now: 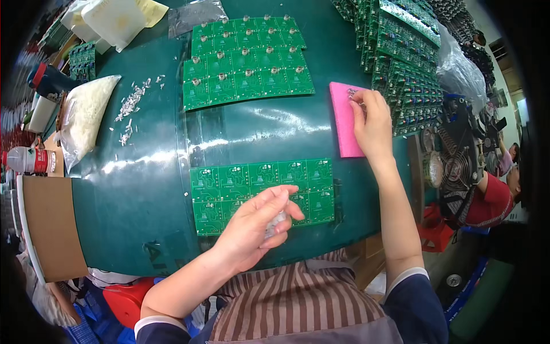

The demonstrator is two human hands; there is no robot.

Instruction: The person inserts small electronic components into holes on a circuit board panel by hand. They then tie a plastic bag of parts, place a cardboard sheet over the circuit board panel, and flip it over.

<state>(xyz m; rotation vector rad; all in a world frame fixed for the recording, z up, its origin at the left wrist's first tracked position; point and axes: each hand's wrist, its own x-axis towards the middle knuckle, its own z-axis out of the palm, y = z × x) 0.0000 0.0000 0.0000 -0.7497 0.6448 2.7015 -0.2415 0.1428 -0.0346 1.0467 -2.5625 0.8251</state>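
Note:
A green circuit board panel (263,172) lies flat on the table nearest me. Over its lower part my left hand (258,223) is curled around some small clear-white pieces (275,222), partly hidden by the fingers. My right hand (375,123) reaches to a pink foam block (346,137) at the right, its thumb and fingers pinched together on its far part. Small metallic parts (351,93) show beside those fingertips; what is between the fingers is hidden. Farther away, two overlapping green panels (246,63) carry rows of small upright cylindrical components.
Loose small white pieces (132,103) lie scattered at the left, next to a clear bag of white pieces (89,117). A plastic bottle (26,160) lies at the left edge. Stacked populated boards (407,86) stand at the far right, beside clear plastic wrap (461,69). Other people are at right.

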